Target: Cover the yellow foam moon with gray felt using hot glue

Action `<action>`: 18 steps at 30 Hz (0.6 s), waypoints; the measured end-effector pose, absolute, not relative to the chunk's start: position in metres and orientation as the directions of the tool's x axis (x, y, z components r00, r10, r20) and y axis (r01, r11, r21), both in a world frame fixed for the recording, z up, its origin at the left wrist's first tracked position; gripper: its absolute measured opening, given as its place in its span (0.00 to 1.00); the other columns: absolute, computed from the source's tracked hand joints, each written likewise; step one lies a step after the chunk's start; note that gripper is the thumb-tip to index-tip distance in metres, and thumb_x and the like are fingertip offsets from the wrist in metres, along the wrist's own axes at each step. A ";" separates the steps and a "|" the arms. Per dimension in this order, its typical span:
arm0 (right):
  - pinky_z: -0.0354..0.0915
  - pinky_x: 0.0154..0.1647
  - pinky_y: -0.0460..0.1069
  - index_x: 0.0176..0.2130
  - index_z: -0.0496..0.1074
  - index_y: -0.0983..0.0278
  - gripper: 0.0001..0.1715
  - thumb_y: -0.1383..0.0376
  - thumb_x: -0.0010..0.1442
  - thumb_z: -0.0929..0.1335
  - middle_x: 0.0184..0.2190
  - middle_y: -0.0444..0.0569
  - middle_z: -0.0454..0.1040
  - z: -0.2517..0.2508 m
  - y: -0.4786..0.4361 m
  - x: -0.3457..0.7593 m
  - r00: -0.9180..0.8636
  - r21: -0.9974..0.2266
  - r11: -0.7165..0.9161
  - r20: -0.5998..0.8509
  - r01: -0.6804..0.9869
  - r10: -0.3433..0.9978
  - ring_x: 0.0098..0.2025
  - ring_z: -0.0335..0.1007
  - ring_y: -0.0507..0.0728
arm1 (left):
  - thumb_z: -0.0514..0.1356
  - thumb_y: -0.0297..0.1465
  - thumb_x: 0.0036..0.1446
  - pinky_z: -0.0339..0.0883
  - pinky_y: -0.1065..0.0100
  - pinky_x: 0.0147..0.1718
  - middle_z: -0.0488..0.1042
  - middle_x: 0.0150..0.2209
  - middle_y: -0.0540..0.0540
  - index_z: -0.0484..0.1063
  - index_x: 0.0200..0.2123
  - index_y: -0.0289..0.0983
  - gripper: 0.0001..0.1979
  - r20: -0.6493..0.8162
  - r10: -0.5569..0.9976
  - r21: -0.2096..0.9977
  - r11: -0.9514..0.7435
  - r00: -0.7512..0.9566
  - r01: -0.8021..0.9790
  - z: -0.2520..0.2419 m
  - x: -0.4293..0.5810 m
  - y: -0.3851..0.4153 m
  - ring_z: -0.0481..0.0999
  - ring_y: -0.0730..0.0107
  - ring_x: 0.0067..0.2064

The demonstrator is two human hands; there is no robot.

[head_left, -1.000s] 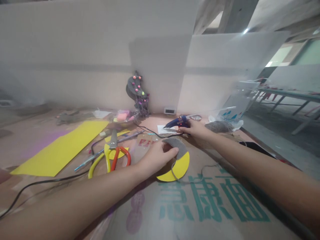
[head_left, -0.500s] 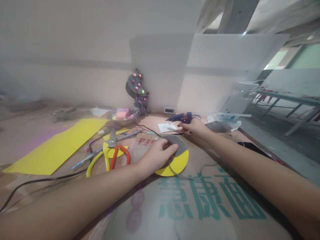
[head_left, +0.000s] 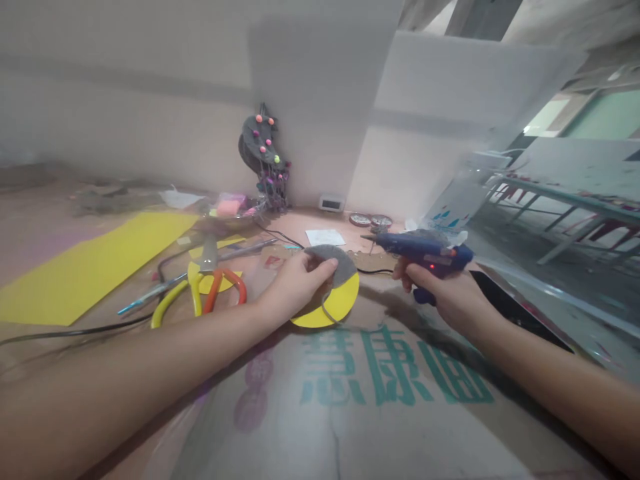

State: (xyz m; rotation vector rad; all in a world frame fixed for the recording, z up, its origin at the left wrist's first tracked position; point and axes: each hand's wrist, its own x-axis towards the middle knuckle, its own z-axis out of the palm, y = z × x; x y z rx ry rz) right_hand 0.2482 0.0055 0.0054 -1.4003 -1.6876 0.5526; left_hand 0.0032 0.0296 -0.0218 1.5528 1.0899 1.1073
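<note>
My left hand [head_left: 295, 287] presses down on a yellow paper disc [head_left: 336, 303] partly wound over with grey string [head_left: 336, 261]; the fingers are curled onto the grey part. My right hand [head_left: 445, 293] grips a blue glue gun [head_left: 425, 250] held above the table, its nozzle pointing left toward the disc and a red light showing on its side. A black cord [head_left: 373, 271] runs from the gun along the table. The disc lies on a cardboard sheet [head_left: 390, 393] printed with green characters.
Scissors with yellow and orange handles [head_left: 200, 297] lie left of the disc, beside a long yellow paper sheet [head_left: 85, 267]. A grey ornament with coloured beads [head_left: 263, 150] leans against the back wall. A small white paper [head_left: 325, 237] and round lids [head_left: 370, 219] sit behind.
My right hand has lifted the glue gun off the table at the back and brought it forward and to the right, nozzle toward the disc. The left hand stays on the disc.
</note>
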 end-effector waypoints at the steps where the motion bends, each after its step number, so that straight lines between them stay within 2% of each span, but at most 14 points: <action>1: 0.66 0.30 0.47 0.33 0.74 0.65 0.20 0.51 0.56 0.66 0.26 0.49 0.75 0.001 0.000 0.249 -0.028 -0.781 0.274 0.312 0.561 0.950 0.28 0.70 0.54 | 0.57 0.40 0.53 0.58 0.72 0.22 0.68 0.20 0.52 0.67 0.23 0.36 0.14 0.154 0.967 0.969 -0.189 0.205 0.160 -0.021 0.003 0.030 0.66 0.74 0.22; 4: 0.68 0.35 0.49 0.31 0.74 0.64 0.19 0.52 0.58 0.63 0.29 0.49 0.76 -0.002 -0.012 0.245 -0.104 -0.757 0.272 0.263 0.594 0.959 0.33 0.72 0.56 | 0.56 0.40 0.53 0.56 0.72 0.21 0.67 0.18 0.52 0.66 0.20 0.37 0.15 0.156 0.971 0.957 -0.194 0.180 0.217 -0.020 0.003 0.029 0.65 0.74 0.21; 7: 0.69 0.38 0.50 0.31 0.75 0.61 0.17 0.53 0.56 0.64 0.32 0.49 0.78 0.006 -0.021 0.234 -0.150 -0.742 0.252 0.204 0.621 0.968 0.37 0.74 0.58 | 0.57 0.40 0.53 0.57 0.72 0.21 0.67 0.19 0.53 0.67 0.22 0.37 0.14 0.177 0.964 0.963 -0.211 0.199 0.165 -0.019 0.003 0.029 0.65 0.74 0.21; 11: 0.70 0.37 0.51 0.29 0.74 0.59 0.14 0.52 0.52 0.66 0.30 0.48 0.78 0.006 -0.024 0.227 -0.182 -0.759 0.224 0.141 0.612 0.973 0.34 0.74 0.59 | 0.57 0.41 0.54 0.59 0.72 0.23 0.68 0.20 0.52 0.68 0.25 0.38 0.13 0.211 0.952 0.964 -0.240 0.221 0.116 -0.020 0.003 0.029 0.66 0.74 0.22; 18: 0.68 0.35 0.49 0.31 0.70 0.60 0.15 0.51 0.53 0.68 0.30 0.47 0.74 -0.008 -0.020 0.233 -0.234 -0.739 0.243 0.118 0.629 0.965 0.33 0.71 0.57 | 0.57 0.39 0.56 0.61 0.72 0.24 0.68 0.20 0.53 0.67 0.25 0.38 0.12 0.253 0.945 0.952 -0.281 0.208 0.118 -0.017 0.002 0.026 0.67 0.73 0.22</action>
